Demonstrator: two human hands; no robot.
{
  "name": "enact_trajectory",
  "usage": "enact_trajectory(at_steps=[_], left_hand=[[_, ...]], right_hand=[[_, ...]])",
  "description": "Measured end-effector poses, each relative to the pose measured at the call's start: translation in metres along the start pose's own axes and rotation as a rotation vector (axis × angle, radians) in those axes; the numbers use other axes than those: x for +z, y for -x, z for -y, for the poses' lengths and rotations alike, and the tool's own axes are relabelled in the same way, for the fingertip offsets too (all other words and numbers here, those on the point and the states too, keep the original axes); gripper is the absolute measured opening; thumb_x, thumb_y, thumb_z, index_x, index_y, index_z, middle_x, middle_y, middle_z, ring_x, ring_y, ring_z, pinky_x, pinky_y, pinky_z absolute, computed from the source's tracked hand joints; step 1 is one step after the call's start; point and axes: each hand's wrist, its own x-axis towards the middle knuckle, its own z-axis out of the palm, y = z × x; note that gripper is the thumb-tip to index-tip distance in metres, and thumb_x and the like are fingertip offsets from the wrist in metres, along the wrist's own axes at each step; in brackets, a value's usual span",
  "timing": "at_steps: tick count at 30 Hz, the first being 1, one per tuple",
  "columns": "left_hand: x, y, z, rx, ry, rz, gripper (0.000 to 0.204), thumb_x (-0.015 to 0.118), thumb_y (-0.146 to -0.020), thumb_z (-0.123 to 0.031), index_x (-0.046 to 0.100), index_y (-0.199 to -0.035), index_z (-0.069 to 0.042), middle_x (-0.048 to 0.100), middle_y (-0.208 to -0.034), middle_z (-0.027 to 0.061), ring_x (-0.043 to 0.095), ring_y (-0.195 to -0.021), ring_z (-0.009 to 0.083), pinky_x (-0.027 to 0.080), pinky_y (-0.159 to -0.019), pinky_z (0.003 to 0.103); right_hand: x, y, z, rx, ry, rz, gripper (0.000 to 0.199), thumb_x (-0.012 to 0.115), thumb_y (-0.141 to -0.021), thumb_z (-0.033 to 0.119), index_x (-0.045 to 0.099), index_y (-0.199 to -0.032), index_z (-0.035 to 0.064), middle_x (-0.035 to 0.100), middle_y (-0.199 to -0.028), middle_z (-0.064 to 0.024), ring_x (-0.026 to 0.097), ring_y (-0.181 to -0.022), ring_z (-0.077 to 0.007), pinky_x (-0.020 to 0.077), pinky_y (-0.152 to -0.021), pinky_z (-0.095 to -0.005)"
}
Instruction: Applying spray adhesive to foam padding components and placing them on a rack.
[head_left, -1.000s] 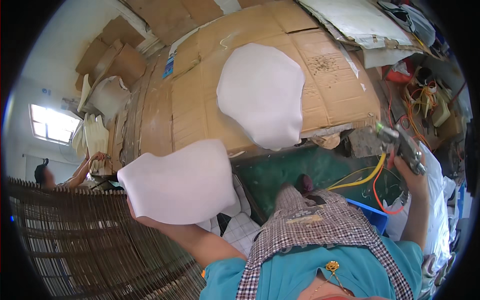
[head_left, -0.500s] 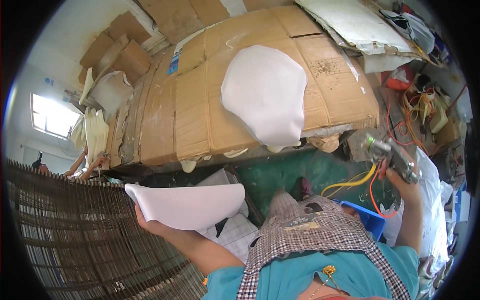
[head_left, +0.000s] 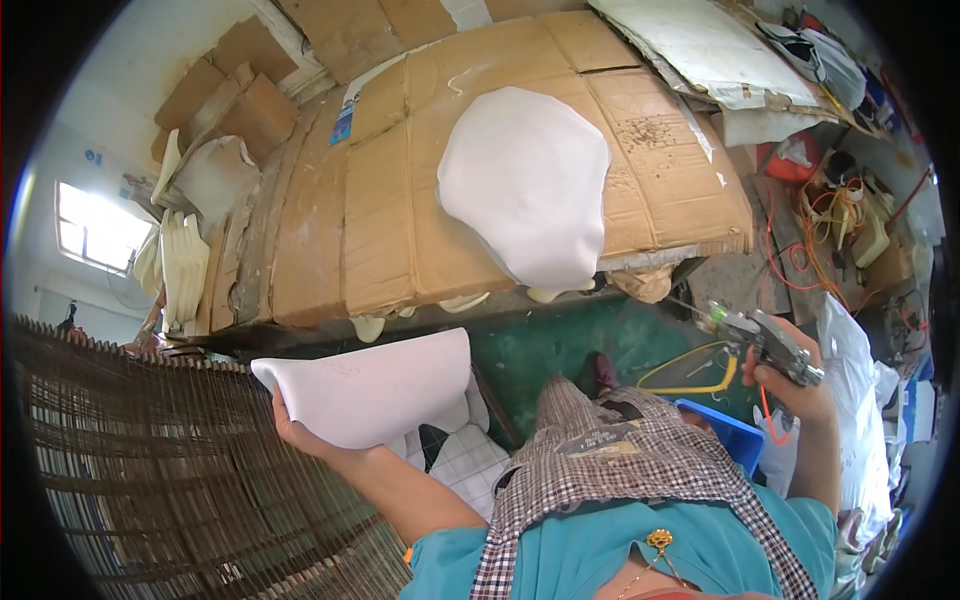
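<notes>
The left hand (head_left: 300, 425) pinches a white foam sheet (head_left: 370, 385) by its lower edge, the right hand (head_left: 790, 375) wraps a spray gun (head_left: 760, 335), and another white sheet (head_left: 525, 180) lies on the cardboard-covered worktop (head_left: 380, 220).

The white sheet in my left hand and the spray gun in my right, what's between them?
In the head view, green floor and the checked apron over the knee lie between the white sheet and spray gun.

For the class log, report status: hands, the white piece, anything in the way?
Left hand grips white curved piece, held low. Right hand holds spray gun, apart from it. Second white piece lies on cardboard-covered table. Nothing between.
</notes>
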Motion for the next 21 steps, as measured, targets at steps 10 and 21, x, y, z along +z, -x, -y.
enact_trajectory(at_steps=[10,21], left_hand=[[-0.002,-0.002,-0.001,-0.095,0.039,0.049,0.033,0.035,-0.085,-0.030,0.057,-0.090,-0.006,0.059,-0.085,0.0082,0.059,-0.073,0.0237,0.050,-0.062,0.036],[-0.004,-0.011,0.011,-0.138,0.056,0.072,0.028,0.036,-0.086,-0.026,0.057,-0.082,-0.008,0.057,-0.075,0.0070,0.058,-0.063,0.0215,0.050,-0.056,0.036]], right_hand=[[0.005,-0.036,0.000,-0.123,0.132,-0.366,0.018,0.061,-0.079,0.016,0.055,-0.088,0.0020,0.058,-0.074,-0.0034,0.055,-0.067,-0.0106,0.0432,-0.063,-0.0233],[0.006,0.000,-0.007,-0.080,0.044,-0.289,0.041,0.065,-0.075,0.013,0.048,-0.110,-0.0013,0.056,-0.079,-0.0042,0.055,-0.070,-0.0122,0.0451,-0.066,-0.0248]])
